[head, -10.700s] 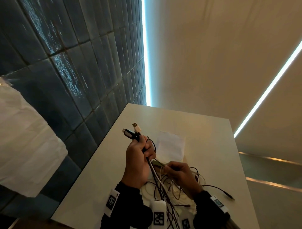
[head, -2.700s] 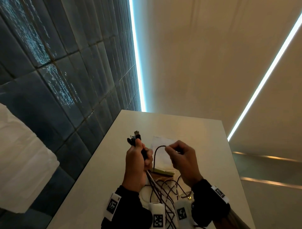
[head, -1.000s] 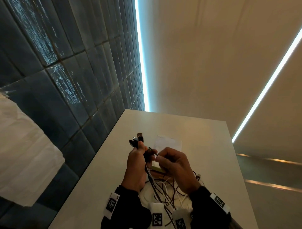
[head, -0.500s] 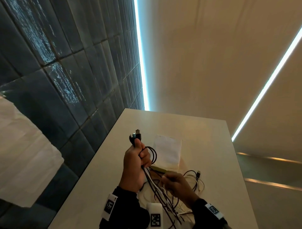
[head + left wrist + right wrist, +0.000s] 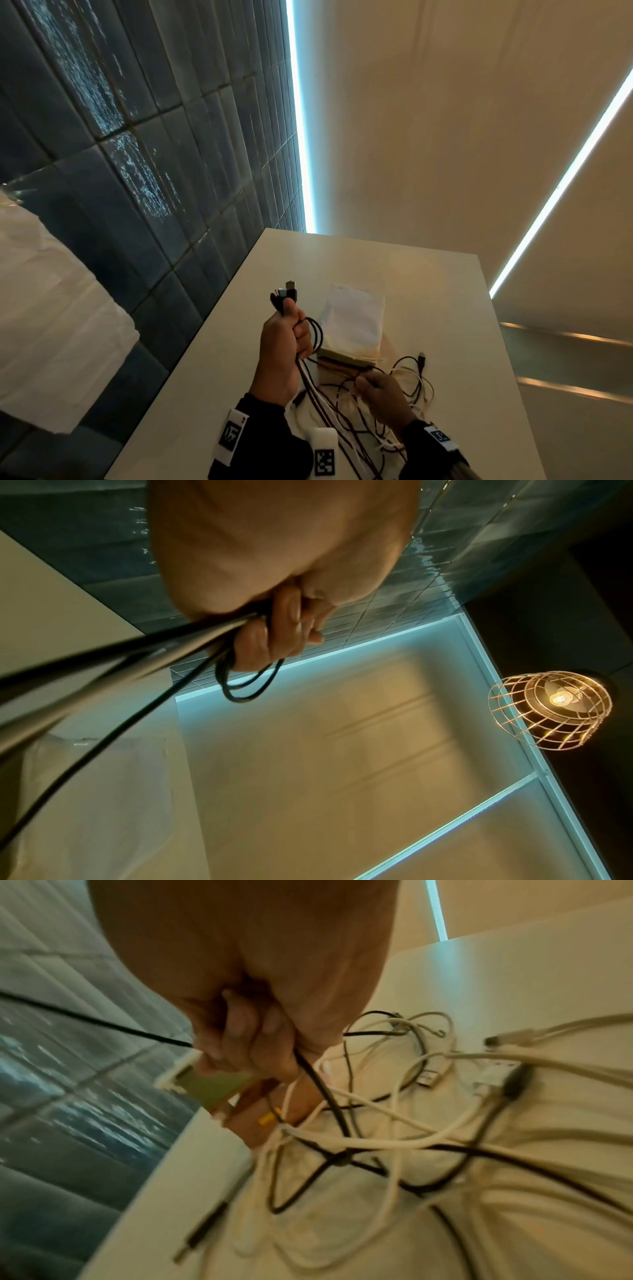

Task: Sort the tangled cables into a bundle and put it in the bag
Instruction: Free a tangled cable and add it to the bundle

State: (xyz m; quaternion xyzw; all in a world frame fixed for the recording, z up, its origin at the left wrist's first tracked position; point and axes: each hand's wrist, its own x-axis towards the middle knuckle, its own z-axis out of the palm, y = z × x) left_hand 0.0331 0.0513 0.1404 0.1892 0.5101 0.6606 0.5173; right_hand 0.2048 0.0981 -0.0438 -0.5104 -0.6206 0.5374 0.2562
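Note:
My left hand (image 5: 284,346) is raised above the table and grips a bunch of cable ends (image 5: 285,297), plugs sticking up past the thumb and a black loop (image 5: 317,334) hanging beside the fingers (image 5: 270,642). Black and white cables run down from it to a tangle (image 5: 376,411) on the table. My right hand (image 5: 380,394) is low over the tangle and pinches a black cable (image 5: 318,1085) between thumb and fingers. The white bag (image 5: 354,322) lies flat just beyond the hands.
The white table (image 5: 428,291) stands against a dark tiled wall (image 5: 154,171) on the left. A loose plug (image 5: 422,359) lies at the tangle's right. A wire-cage lamp (image 5: 551,710) hangs overhead. White cloth (image 5: 51,325) is at far left.
My right hand has dropped from up by the left hand down to the tangle and taken hold of a black cable. The left hand keeps its bunch raised, now with a black loop added.

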